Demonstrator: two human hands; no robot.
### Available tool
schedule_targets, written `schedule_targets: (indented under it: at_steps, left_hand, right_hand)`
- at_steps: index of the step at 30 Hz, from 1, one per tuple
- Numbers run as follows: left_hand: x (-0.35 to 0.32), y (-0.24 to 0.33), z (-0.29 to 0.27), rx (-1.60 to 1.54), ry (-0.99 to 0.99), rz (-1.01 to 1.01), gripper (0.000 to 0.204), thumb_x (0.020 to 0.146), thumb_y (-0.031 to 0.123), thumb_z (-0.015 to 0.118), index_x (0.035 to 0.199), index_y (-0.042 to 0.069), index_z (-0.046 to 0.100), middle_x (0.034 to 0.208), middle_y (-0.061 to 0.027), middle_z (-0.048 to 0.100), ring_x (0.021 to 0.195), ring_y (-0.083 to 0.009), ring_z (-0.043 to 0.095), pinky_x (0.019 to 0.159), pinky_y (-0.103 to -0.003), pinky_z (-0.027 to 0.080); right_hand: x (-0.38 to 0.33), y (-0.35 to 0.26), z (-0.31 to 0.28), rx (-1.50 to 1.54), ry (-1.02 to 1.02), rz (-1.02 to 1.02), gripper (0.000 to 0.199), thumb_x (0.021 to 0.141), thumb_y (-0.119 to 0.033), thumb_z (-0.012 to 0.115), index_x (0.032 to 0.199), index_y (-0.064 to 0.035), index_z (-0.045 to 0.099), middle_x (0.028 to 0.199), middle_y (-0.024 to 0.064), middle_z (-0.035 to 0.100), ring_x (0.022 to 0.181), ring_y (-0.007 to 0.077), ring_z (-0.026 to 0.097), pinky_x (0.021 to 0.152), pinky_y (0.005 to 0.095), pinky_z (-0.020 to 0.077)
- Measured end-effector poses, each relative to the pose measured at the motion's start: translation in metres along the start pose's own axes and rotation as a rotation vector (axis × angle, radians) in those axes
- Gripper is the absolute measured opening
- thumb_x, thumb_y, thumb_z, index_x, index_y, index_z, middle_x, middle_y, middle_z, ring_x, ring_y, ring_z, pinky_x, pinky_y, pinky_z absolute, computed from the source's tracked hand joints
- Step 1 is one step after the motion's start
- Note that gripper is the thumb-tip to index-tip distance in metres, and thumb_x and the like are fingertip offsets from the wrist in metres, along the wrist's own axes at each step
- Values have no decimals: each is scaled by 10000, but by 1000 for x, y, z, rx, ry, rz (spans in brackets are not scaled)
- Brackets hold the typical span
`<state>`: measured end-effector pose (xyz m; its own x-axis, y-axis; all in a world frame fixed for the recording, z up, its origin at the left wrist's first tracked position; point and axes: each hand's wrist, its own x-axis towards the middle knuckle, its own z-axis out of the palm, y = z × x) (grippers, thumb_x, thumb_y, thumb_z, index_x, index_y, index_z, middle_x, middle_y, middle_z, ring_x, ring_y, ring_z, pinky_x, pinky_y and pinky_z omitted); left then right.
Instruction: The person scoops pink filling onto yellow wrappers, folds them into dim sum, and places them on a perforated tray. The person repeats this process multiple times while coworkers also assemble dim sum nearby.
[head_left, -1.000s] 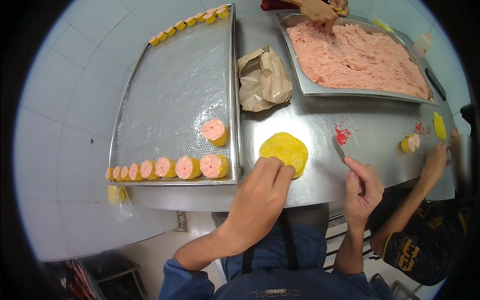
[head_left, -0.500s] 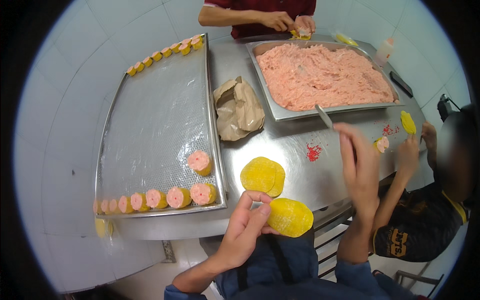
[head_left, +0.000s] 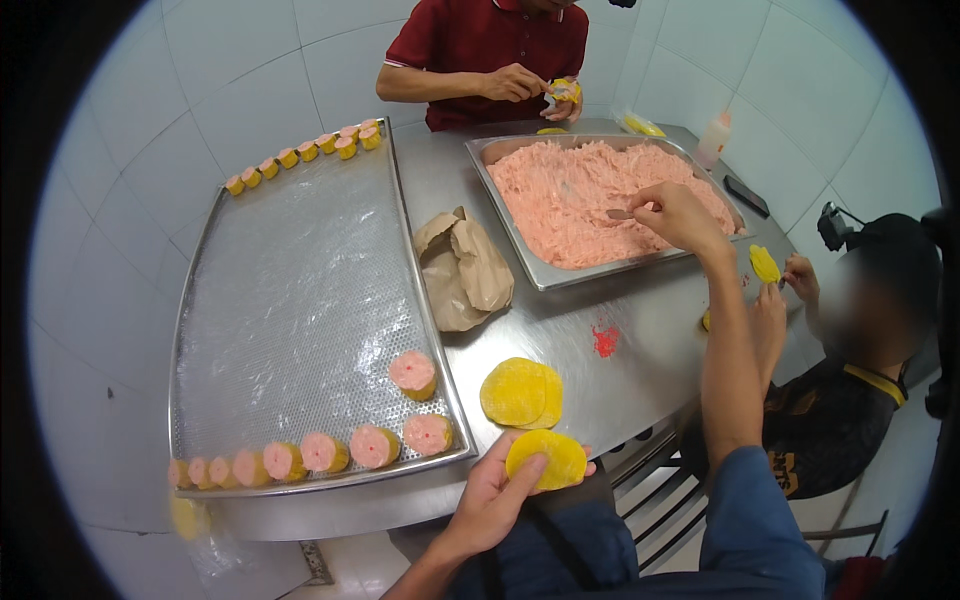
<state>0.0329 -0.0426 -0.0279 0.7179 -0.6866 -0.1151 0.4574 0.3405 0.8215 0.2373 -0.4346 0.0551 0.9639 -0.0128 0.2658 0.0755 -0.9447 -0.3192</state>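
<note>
My left hand (head_left: 482,505) pinches a round yellow dumpling wrapper (head_left: 560,462) near the table's front edge, thumb on top and fingers underneath. My right hand (head_left: 678,216) reaches over a deep steel pan (head_left: 560,278) heaped with pink minced filling (head_left: 570,185). It grips a small metal spreader (head_left: 619,214), whose flat blade rests at the filling's surface. Just beyond my left hand, several loose yellow wrappers (head_left: 510,393) overlap on the table. On the perforated tray (head_left: 290,330) at left, open-topped dumplings (head_left: 375,446) line the near edge, each topped with a red dot.
A crumpled brown paper bag (head_left: 485,268) lies between tray and pan. Red bits (head_left: 605,340) are scattered on the steel table. A person in a red shirt (head_left: 462,40) works across from me, another in black (head_left: 830,430) at right. A squeeze bottle (head_left: 713,138) and dark phone (head_left: 746,196) sit beyond the pan.
My right hand has moved forward from above the table's front to over the pan, bringing the spreader into the filling. The left hand still holds the wrapper, now flatter. The view has shifted.
</note>
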Motion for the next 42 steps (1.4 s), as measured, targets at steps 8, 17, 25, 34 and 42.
schedule_targets:
  at_steps: [8, 17, 25, 34, 42]
  left_hand:
    - [5, -1, -6, -129, -103, -31, 439, 1188, 181, 386, 1566, -42, 379, 1507, -274, 596, 1374, -381, 638, 1222, -472, 467]
    - [5, -4, -8, -109, -127, -32, 418, 1187, 176, 386, 1538, -51, 400, 1481, -267, 615, 1358, -376, 649, 1208, -472, 475]
    - [6, -5, -9, -70, -136, -50, 392, 1186, 188, 407, 1495, -51, 444, 1433, -260, 646, 1323, -372, 673, 1193, -466, 480]
    - [7, -4, -8, -84, -159, -36, 373, 1200, 190, 400, 1465, -62, 476, 1392, -193, 672, 1304, -282, 685, 1180, -386, 493]
    - [7, -4, -9, -78, -153, -49, 384, 1198, 200, 415, 1471, -61, 481, 1367, -191, 690, 1279, -273, 698, 1168, -384, 498]
  right_hand:
    - [12, -11, -8, 61, -159, -48, 229, 911, -175, 719, 1036, -6, 810, 902, 187, 769, 855, 297, 740, 791, 408, 564]
    - [18, 7, 6, -294, 127, -69, 194, 941, -140, 708, 1060, -20, 803, 992, 210, 778, 912, 383, 739, 836, 466, 567]
    - [32, 13, 16, -24, -77, -63, 236, 979, -173, 707, 1104, 8, 792, 982, 162, 791, 890, 266, 740, 840, 390, 563]
    - [33, 21, 21, 278, -172, -11, 275, 1012, -200, 705, 1151, 20, 795, 1003, 53, 781, 915, 126, 672, 857, 301, 545]
    - [32, 27, 3, 385, -372, 118, 299, 979, -229, 719, 1151, -2, 812, 944, 59, 760, 858, 122, 642, 779, 299, 525]
